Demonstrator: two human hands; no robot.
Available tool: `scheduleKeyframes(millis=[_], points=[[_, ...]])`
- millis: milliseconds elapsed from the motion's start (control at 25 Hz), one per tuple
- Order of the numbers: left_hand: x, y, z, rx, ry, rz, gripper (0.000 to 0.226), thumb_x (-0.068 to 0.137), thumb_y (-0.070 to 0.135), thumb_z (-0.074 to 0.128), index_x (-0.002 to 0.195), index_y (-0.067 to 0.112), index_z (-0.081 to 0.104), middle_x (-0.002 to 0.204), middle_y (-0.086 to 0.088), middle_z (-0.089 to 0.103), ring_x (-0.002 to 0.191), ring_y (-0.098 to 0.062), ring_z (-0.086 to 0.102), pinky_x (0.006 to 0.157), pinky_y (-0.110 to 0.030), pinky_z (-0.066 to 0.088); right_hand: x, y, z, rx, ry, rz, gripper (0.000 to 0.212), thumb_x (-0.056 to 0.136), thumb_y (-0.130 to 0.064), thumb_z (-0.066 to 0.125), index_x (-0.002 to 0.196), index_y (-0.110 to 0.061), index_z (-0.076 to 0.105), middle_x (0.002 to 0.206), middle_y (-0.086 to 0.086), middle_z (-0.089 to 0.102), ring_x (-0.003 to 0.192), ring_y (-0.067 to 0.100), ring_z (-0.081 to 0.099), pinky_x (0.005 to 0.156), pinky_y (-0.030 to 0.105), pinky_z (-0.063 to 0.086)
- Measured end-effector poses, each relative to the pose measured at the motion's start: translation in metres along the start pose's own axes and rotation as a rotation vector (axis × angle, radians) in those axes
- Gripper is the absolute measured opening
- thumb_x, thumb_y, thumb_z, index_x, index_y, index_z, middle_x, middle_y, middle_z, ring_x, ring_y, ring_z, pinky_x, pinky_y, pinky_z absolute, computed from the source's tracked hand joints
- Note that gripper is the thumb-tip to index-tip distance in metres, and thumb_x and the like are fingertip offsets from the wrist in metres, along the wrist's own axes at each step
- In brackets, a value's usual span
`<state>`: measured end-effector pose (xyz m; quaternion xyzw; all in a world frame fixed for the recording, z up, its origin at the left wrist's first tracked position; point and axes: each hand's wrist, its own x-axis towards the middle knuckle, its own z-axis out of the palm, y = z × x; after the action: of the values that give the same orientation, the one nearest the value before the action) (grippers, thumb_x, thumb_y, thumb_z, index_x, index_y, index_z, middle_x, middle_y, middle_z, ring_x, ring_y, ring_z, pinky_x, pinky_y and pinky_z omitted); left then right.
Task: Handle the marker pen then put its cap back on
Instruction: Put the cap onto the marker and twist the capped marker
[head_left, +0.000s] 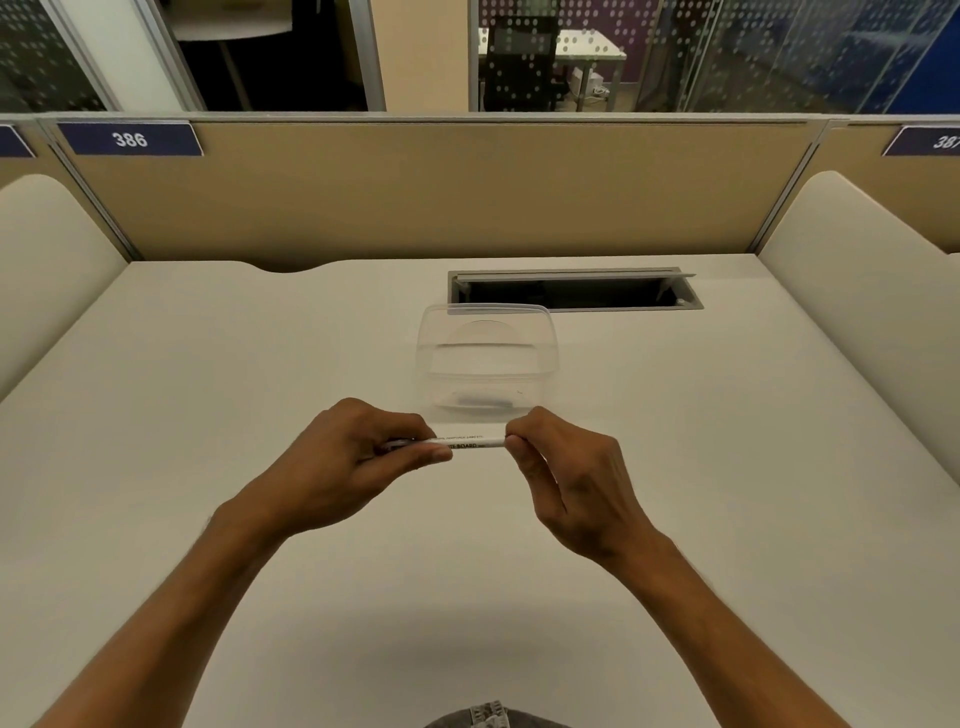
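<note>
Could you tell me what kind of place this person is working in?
Probably a study carrel in a library or shared office: a white desk fenced by a tan partition, a numbered seat label reading 386, and a cable hatch set into the desk.

Head view: both hands raised above the white counter (208, 415), holding a white marker pen (470, 443) level between them. Left hand (343, 457) closed round one end, thumb along the barrel. Right hand (566, 483) pinches the other end with its fingers (515, 442). Cap not discernible. Clear plastic container (485, 358) stands on the counter just behind the pen. Cable hatch (574, 290) beyond it.
</note>
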<state>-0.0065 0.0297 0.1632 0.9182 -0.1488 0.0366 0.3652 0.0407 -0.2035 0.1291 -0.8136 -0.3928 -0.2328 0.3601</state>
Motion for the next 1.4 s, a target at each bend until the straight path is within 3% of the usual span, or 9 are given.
scheduleKeyframes(millis=[200, 320, 440, 520, 680, 920, 1160, 1280, 1400], points=[[-0.001, 0.012, -0.001, 0.31, 0.162, 0.141, 0.036, 0.09, 0.052, 0.05, 0.081, 0.024, 0.071, 0.053, 0.008, 0.054, 0.044, -0.011, 0.045, 0.041, -0.025, 0.036, 0.005, -0.014, -0.001, 0.265, -0.046, 0.28, 0.036, 0.099, -0.031, 0.039, 0.072, -0.01, 0.049, 0.054, 0.003, 0.05, 0.049, 0.023, 0.046, 0.046, 0.039, 0.039], [-0.004, 0.014, 0.001, 0.633, 0.219, 0.284, 0.035, 0.095, 0.04, 0.052, 0.08, 0.013, 0.07, 0.059, 0.003, 0.062, 0.042, -0.023, 0.051, 0.034, -0.031, 0.039, 0.012, -0.016, -0.006, 0.563, -0.161, 0.545, 0.039, 0.098, -0.029, 0.04, 0.064, -0.011, 0.044, 0.048, -0.004, 0.04, 0.042, 0.016, 0.041, 0.042, 0.031, 0.036], [-0.003, 0.013, 0.003, 0.675, 0.233, 0.309, 0.034, 0.095, 0.038, 0.053, 0.081, 0.012, 0.07, 0.06, 0.0, 0.063, 0.043, -0.025, 0.053, 0.033, -0.032, 0.039, 0.015, -0.015, -0.01, 0.712, -0.211, 0.67, 0.042, 0.101, -0.024, 0.039, 0.06, -0.015, 0.044, 0.046, -0.01, 0.037, 0.04, 0.008, 0.039, 0.045, 0.024, 0.037], [-0.001, 0.015, 0.003, 0.575, 0.218, 0.263, 0.036, 0.094, 0.042, 0.049, 0.082, 0.014, 0.07, 0.06, 0.004, 0.064, 0.043, -0.023, 0.053, 0.035, -0.032, 0.041, 0.015, -0.016, -0.01, 0.552, -0.173, 0.576, 0.04, 0.1, -0.03, 0.04, 0.063, -0.016, 0.044, 0.048, -0.006, 0.041, 0.042, 0.014, 0.043, 0.044, 0.031, 0.04], [0.001, 0.013, 0.002, 0.252, 0.137, 0.091, 0.039, 0.089, 0.055, 0.047, 0.081, 0.024, 0.069, 0.051, 0.008, 0.052, 0.045, -0.012, 0.044, 0.043, -0.027, 0.035, 0.014, -0.012, -0.018, -0.073, -0.059, 0.072, 0.029, 0.098, -0.028, 0.042, 0.076, -0.015, 0.056, 0.06, -0.005, 0.051, 0.047, 0.015, 0.043, 0.042, 0.032, 0.037], [0.002, 0.012, -0.001, -0.082, 0.007, 0.024, 0.033, 0.087, 0.055, 0.055, 0.079, 0.026, 0.07, 0.05, -0.005, 0.046, 0.044, -0.018, 0.037, 0.045, -0.025, 0.026, 0.011, -0.007, -0.024, -0.116, -0.032, -0.099, 0.032, 0.099, -0.023, 0.043, 0.078, -0.007, 0.061, 0.067, 0.001, 0.057, 0.051, 0.014, 0.042, 0.046, 0.025, 0.032], [0.0, 0.022, -0.001, 0.186, 0.127, 0.119, 0.036, 0.088, 0.053, 0.053, 0.083, 0.024, 0.073, 0.053, 0.005, 0.055, 0.045, -0.014, 0.044, 0.042, -0.027, 0.035, 0.011, -0.013, -0.026, 0.239, -0.164, 0.222, 0.033, 0.097, -0.029, 0.04, 0.067, -0.017, 0.043, 0.052, -0.003, 0.048, 0.047, 0.019, 0.044, 0.046, 0.034, 0.038], [-0.001, 0.028, 0.001, 0.525, 0.197, 0.241, 0.033, 0.09, 0.044, 0.054, 0.084, 0.018, 0.073, 0.058, 0.006, 0.063, 0.043, -0.02, 0.05, 0.036, -0.03, 0.04, 0.013, -0.014, -0.026, 0.662, -0.233, 0.579, 0.042, 0.098, -0.023, 0.041, 0.062, -0.003, 0.037, 0.049, -0.002, 0.034, 0.04, 0.016, 0.038, 0.045, 0.024, 0.037], [0.002, 0.029, 0.003, 0.592, 0.208, 0.28, 0.032, 0.091, 0.043, 0.054, 0.084, 0.018, 0.072, 0.06, 0.005, 0.064, 0.043, -0.023, 0.052, 0.035, -0.03, 0.039, 0.014, -0.015, -0.023, 0.832, -0.207, 0.741, 0.045, 0.102, -0.015, 0.041, 0.058, -0.006, 0.036, 0.05, -0.007, 0.028, 0.042, 0.015, 0.03, 0.044, 0.019, 0.035]])
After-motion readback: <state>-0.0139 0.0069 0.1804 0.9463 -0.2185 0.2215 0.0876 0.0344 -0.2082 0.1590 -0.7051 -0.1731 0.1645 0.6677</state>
